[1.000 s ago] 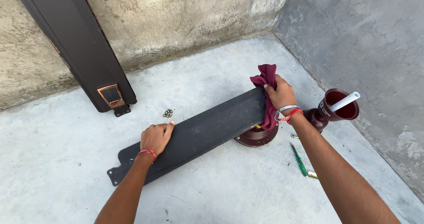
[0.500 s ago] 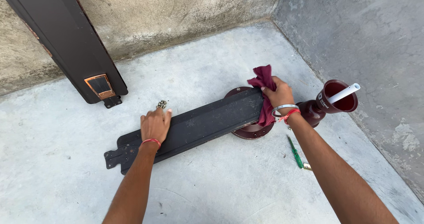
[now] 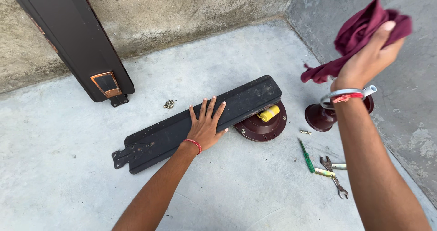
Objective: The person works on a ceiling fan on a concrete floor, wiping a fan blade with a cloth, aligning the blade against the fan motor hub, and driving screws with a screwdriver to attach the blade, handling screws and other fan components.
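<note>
A long black fan blade (image 3: pixel 236 104) lies flat on the concrete floor, its right end resting on a dark red round motor housing (image 3: pixel 264 127) with a yellow part (image 3: pixel 268 113) on top. My left hand (image 3: pixel 205 126) presses flat on the middle of the blade, fingers spread. My right hand (image 3: pixel 369 58) is raised in the air at the upper right, clutching a maroon cloth (image 3: pixel 359 33), well clear of the blade.
A second black blade (image 3: pixel 77 44) leans against the wall at upper left. A dark red cup-shaped canopy (image 3: pixel 321 117) stands right of the housing. A green screwdriver (image 3: pixel 306 156), a spanner (image 3: pixel 334 180), a bolt (image 3: pixel 305 132) and several small screws (image 3: pixel 169 104) lie around.
My right hand has lifted the maroon cloth off the blade's right end into the air. My left hand slid rightward along the blade.
</note>
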Demonstrator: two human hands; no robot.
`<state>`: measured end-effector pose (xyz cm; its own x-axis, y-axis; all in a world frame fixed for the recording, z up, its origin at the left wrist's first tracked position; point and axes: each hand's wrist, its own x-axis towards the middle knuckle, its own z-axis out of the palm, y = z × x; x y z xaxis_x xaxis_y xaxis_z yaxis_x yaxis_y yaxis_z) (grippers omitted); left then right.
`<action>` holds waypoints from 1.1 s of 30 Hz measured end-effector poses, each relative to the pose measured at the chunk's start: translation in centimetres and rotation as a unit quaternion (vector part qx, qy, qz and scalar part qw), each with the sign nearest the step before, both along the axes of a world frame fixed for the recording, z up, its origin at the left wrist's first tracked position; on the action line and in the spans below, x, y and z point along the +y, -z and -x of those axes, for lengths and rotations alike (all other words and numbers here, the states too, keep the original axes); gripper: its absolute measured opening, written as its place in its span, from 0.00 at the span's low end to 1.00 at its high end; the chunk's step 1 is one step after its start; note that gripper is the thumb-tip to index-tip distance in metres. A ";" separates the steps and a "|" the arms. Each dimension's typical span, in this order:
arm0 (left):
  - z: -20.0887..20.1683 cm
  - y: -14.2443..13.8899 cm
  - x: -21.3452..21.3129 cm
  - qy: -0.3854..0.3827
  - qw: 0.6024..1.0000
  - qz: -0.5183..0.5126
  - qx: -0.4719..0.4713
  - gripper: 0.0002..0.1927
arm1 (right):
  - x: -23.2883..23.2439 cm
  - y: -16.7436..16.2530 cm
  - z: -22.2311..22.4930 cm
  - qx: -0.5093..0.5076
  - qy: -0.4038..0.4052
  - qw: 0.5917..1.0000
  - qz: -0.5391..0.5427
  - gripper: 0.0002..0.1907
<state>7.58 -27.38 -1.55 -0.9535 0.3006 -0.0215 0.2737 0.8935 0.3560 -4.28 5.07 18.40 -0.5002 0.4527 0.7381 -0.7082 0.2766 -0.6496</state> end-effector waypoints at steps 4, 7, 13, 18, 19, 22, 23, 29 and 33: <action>-0.5 1.3 -0.2 0.029 0.999 0.016 0.036 0.46 | -0.3 -1.1 -0.4 -0.045 -0.126 0.989 0.063 0.25; -1.5 1.4 -0.2 0.048 0.997 0.014 0.059 0.46 | -0.8 -0.1 -0.3 -0.158 -0.245 0.945 0.150 0.31; -2.1 0.6 -0.2 0.023 0.999 0.019 0.036 0.49 | -3.4 6.1 -0.5 -0.329 -0.255 0.908 0.054 0.31; -2.1 0.9 -0.1 0.028 0.999 -0.013 0.043 0.49 | -8.3 13.7 -4.7 -0.336 0.076 0.778 -0.526 0.13; -2.1 1.0 -0.1 0.028 0.998 -0.012 0.048 0.48 | -9.7 15.0 -6.1 -0.268 0.076 0.784 -0.555 0.16; -1.8 1.4 -0.1 0.037 0.996 0.080 0.007 0.48 | -15.0 18.2 -9.8 -0.166 -0.024 0.789 -0.591 0.22; -1.8 1.5 -0.1 0.043 0.991 0.125 -0.017 0.49 | -16.2 18.8 -10.9 -0.167 -0.044 0.790 -0.588 0.21; -1.9 2.1 0.0 0.022 0.996 -0.005 0.084 0.54 | -11.5 15.5 -8.0 -0.167 0.004 0.741 -0.650 0.22; -1.8 1.5 0.2 0.009 0.996 -0.070 0.058 0.57 | -8.7 13.5 -7.3 -0.216 0.063 0.773 -0.594 0.20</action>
